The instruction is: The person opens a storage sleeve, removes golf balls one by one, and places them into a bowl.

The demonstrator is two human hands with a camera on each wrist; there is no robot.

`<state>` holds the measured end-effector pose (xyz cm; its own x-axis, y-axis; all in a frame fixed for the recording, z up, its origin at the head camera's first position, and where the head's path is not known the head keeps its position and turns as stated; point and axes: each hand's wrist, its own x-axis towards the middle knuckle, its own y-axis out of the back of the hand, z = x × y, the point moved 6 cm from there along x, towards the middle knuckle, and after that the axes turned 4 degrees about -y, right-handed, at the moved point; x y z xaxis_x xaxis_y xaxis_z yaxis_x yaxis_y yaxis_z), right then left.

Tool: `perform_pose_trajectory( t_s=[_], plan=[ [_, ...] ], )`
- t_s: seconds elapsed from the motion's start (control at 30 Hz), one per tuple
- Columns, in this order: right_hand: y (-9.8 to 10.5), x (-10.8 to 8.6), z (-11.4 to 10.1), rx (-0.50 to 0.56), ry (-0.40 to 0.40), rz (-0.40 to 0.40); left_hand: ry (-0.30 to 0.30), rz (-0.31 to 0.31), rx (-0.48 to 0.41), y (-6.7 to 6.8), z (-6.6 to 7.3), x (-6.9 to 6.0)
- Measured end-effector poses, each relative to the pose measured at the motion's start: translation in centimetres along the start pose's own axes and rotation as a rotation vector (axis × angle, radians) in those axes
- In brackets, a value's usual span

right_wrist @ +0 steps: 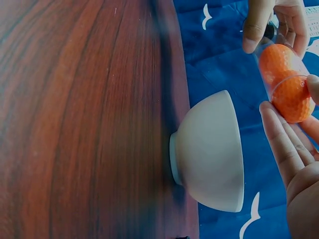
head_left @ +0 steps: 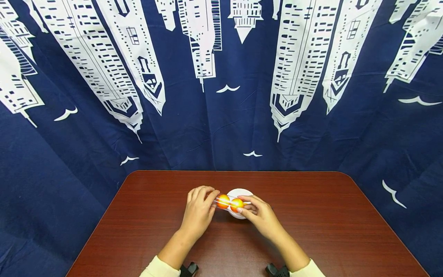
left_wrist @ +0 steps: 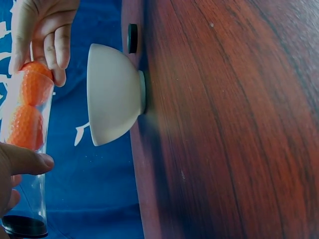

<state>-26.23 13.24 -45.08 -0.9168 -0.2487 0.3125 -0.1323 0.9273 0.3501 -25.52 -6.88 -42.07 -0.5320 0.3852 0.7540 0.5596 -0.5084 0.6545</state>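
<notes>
Tube (left_wrist: 35,195) gripped by the left hand (head_left: 198,211) needs steadying over the bowl (left_wrist: 113,94) while the right hand (head_left: 264,218) pinches the rightmost ball (head_left: 237,205).

We read the place as a staged recording set-up: a dark blue cloth (head_left: 225,127) printed with upside-down white skyscrapers (head_left: 301,57) and gulls (head_left: 419,100) backs a reddish wood-grain table (head_left: 235,246), and black wrist-worn gear (head_left: 188,270) is in view. Which kind of room holds it, we cannot tell.

Tabletop (head_left: 145,219): reddish-brown wood grain, rounded far corners. Behind: creased navy cloth (head_left: 235,127), white skyline (head_left: 302,50) printed upside down, white birds (head_left: 227,89) scattered.
</notes>
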Motion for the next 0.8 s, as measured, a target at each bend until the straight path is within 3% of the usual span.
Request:
perform_pose_trajectory(
  t_s=[0.3,0.6,0.8],
  plan=[
    [0.1,0.1,0.0,0.034,0.039,0.008,0.011,0.005,0.0,-0.1,-0.1,-0.1],
    [0.4,0.2,-0.7,0.064,0.069,0.023,0.098,-0.018,-0.014,-0.5,-0.4,-0.4],
    [0.8,0.1,-1.1,0.052,0.108,0.065,0.151,0.013,-0.017,-0.5,-0.3,-0.7]
  ],
)
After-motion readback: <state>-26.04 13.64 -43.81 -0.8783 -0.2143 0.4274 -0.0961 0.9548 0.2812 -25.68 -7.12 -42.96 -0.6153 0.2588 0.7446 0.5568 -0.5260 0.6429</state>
